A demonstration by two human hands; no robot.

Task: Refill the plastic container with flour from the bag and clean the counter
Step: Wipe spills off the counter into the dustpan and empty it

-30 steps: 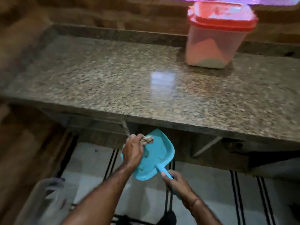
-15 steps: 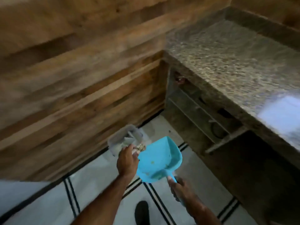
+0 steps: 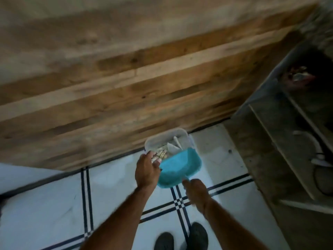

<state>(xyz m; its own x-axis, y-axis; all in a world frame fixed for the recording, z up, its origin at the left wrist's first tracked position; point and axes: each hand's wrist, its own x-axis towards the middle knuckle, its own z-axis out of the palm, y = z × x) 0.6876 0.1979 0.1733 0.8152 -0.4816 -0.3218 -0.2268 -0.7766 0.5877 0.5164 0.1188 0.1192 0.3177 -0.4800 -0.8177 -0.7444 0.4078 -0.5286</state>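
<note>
Swung away from the counter since a second ago and turned toward the bin (image 3: 180,130). Moved with that turn: both hands and the dustpan (image 3: 178,166), beneath the counter edge then, now right at the bin. Gone from view in the same turn: the flour container, last seen standing on the granite top, so not possible to place it now beyond that. Of the counter (image 3: 322,20), only a blurred corner, far up and right of the bin.

Bin on the floor, hard against the foot of the wooden wall (image 3: 126,78), open at the top, with crumpled white scraps inside. Dustpan turquoise, tipped forward, front lip over the bin's near rim, body on the near side of the bin.

Left hand (image 3: 146,170) just short of the bin's near-left corner, fingers curled tight around a small brush (image 3: 161,155), its tan bristle end poking out toward the bin and touching the dustpan's left edge. Right hand (image 3: 195,192) nearer than the bin and slightly right, clenched on the dustpan's handle; handle almost wholly hidden inside the fist.

Pale floor tiles (image 3: 54,204) with paired dark lines spreading out from the bin on the near side. Two dark shoes (image 3: 197,237) well short of the bin, at the bottom edge. Open shelving (image 3: 288,141) under the counter, right of the bin, holding dim, blurred objects too unclear to name.
</note>
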